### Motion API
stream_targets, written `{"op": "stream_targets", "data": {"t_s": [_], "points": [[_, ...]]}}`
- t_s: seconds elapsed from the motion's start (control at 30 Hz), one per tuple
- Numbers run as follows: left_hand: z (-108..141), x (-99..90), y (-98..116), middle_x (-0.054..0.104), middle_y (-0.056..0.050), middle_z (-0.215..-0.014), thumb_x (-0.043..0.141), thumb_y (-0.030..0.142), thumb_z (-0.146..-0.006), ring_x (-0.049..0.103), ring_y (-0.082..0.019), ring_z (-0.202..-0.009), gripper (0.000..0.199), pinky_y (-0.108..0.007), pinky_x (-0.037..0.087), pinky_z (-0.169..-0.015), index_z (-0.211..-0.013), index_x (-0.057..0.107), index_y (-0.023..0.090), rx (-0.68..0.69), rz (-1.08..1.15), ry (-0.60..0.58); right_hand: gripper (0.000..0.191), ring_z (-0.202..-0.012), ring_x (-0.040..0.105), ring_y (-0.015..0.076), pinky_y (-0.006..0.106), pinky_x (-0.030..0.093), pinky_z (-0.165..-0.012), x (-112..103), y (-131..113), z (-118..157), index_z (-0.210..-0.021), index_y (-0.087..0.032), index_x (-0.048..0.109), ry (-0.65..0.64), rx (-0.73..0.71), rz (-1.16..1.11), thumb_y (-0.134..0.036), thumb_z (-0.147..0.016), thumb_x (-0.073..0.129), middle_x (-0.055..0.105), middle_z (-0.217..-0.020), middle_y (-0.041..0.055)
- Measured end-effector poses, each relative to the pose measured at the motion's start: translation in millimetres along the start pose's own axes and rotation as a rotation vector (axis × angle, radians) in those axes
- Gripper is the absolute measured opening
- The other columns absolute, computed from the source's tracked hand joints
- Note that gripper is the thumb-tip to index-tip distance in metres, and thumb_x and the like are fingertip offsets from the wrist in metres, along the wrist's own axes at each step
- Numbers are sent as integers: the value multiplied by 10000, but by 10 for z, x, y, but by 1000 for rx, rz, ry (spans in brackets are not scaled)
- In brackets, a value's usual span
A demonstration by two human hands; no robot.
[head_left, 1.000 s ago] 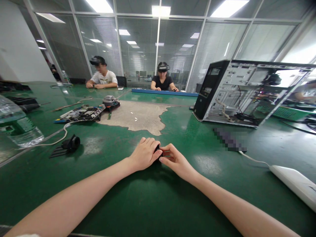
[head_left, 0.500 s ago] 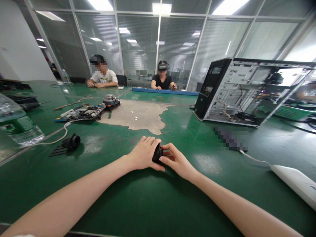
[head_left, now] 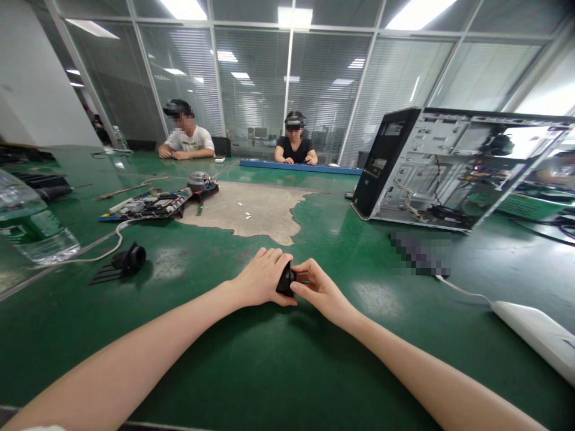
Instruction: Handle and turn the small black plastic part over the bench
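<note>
A small black plastic part (head_left: 284,281), its exact kind unclear, is between my two hands over the green table (head_left: 251,371). My left hand (head_left: 264,276) wraps round its left side, thumb below and fingers over the top, hiding much of it. From the right, my right hand (head_left: 314,284) pinches the part's near right end between thumb and fingers. To the left lies a black piece with a round collar and flat prongs (head_left: 128,258), apart from both hands.
A circuit board (head_left: 150,203) with a cooler lies at the left, near a water bottle (head_left: 33,221). An opened computer case (head_left: 417,167) stands at the right. Nearer are a blurred-out dark object (head_left: 420,254) on a cable and a white power strip (head_left: 534,332). Two people sit across.
My hands and the black part have barely shifted, with the left thumb slightly higher. Across the table, the person in black has lowered a raised hand.
</note>
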State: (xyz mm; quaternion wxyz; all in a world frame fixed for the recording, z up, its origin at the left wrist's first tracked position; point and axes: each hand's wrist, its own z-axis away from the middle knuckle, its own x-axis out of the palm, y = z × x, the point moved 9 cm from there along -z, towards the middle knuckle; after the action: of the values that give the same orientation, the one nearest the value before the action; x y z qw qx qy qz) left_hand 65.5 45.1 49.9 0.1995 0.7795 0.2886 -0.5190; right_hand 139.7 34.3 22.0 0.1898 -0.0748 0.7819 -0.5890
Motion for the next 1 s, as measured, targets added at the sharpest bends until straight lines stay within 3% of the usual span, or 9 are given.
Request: {"op": "stream_targets", "data": {"t_s": [0.17,0.43,0.6,0.8,1.0], "points": [[1,-10,-6,504,-72,-908,595,633,-545,475,-238,-829,706,-352,320,-743,-1028,433,144,-1,8,3,256,-923,532,153,322,468,-797,-21,50,-29,-973,-220,441,30,23,39,-280,-755,561,520,-981,25],[-2,-11,-7,510,-77,-913,580,655,-545,474,-234,-835,731,-351,319,-752,-1036,434,134,0,0,12,270,-881,540,139,310,466,-790,15,-7,2,-939,-227,437,-14,-11,35,-227,-724,602,524,-910,-2],[-5,-2,-20,511,-77,-914,576,668,-537,475,-235,-842,740,-351,318,-756,-1030,437,133,-2,6,12,171,-882,541,148,303,469,-762,-4,-1,-20,-897,-214,451,18,2,32,-265,-765,549,526,-896,5],[-9,9,-34,514,-70,-903,576,671,-535,478,-230,-832,732,-347,318,-755,-1017,441,137,-5,5,6,260,-896,540,158,327,467,-775,-20,66,-49,-970,-204,454,25,60,51,-262,-744,569,522,-982,32],[-12,-16,-13,517,-69,-903,575,638,-563,480,-228,-827,683,-346,314,-754,-1012,441,142,-8,-2,6,285,-905,526,143,310,469,-790,24,-2,-7,-940,-226,433,-13,-5,14,-208,-714,607,513,-929,1]]}}
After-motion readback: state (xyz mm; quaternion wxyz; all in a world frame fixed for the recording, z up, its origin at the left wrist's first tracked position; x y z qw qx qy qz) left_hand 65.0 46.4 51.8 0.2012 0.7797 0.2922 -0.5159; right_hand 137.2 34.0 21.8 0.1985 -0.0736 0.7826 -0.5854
